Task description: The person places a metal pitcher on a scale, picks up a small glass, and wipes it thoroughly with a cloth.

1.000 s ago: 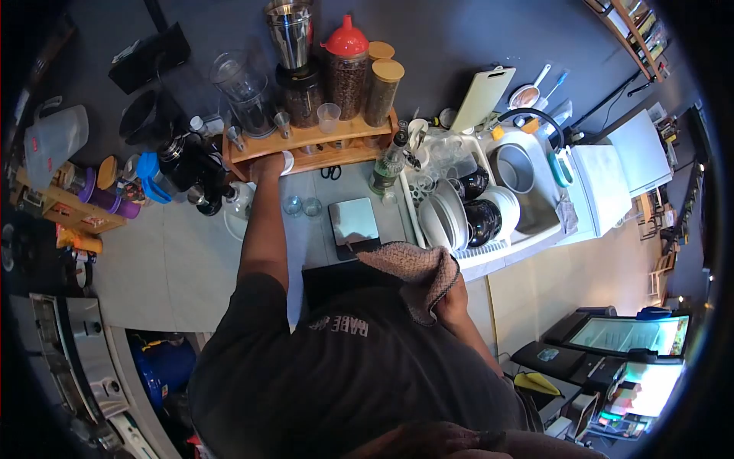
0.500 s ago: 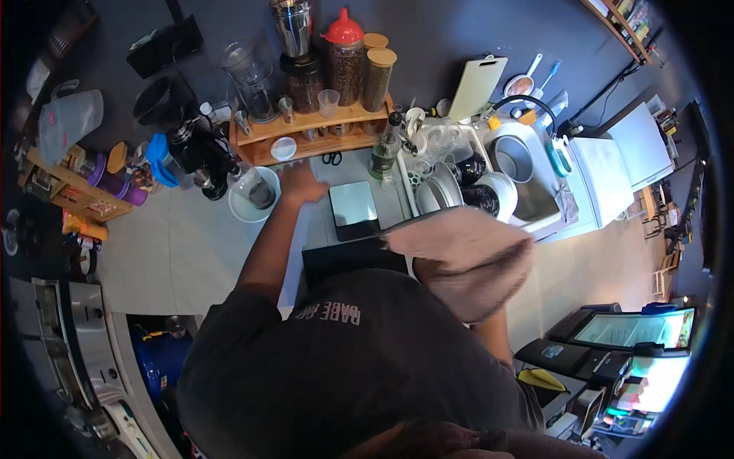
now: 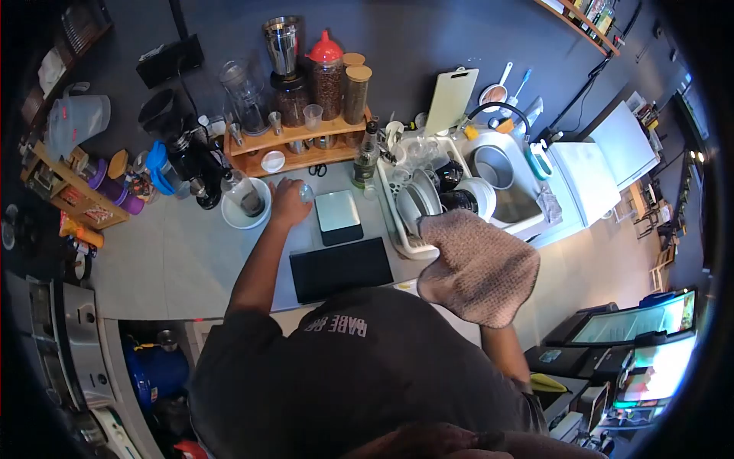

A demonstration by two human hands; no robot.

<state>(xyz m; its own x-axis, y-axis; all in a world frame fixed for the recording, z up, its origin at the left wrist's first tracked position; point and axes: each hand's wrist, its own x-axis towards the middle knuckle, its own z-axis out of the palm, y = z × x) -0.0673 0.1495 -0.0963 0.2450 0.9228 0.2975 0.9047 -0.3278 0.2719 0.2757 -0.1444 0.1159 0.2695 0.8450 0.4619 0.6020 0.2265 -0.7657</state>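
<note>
My left hand [image 3: 290,203] is over the counter, beside a white bowl [image 3: 241,225]. Its fingers are closed around a small clear glass [image 3: 306,193], which shows at the thumb side. In the bowl leans a clear container [image 3: 246,200] with dark contents. A brown textured cloth [image 3: 480,266] hangs from my right hand, in front of the dish rack; the cloth covers that hand and its fingers. To the right of my left hand lies a scale with a pale top [image 3: 337,212], and a black mat [image 3: 341,271] is nearer my body.
A dish rack [image 3: 411,243] full of bowls and glasses stands beside the sink [image 3: 517,208]. Behind the scale are black scissors [image 3: 317,170] and a dark bottle [image 3: 366,157]. A wooden shelf [image 3: 306,158] with jars runs along the wall. A coffee grinder [image 3: 191,157] stands left.
My left hand, flat and bare half a second ago, now has the small glass in its fingers. The cloth has swung down and spread, uncovering more of the black mat.
</note>
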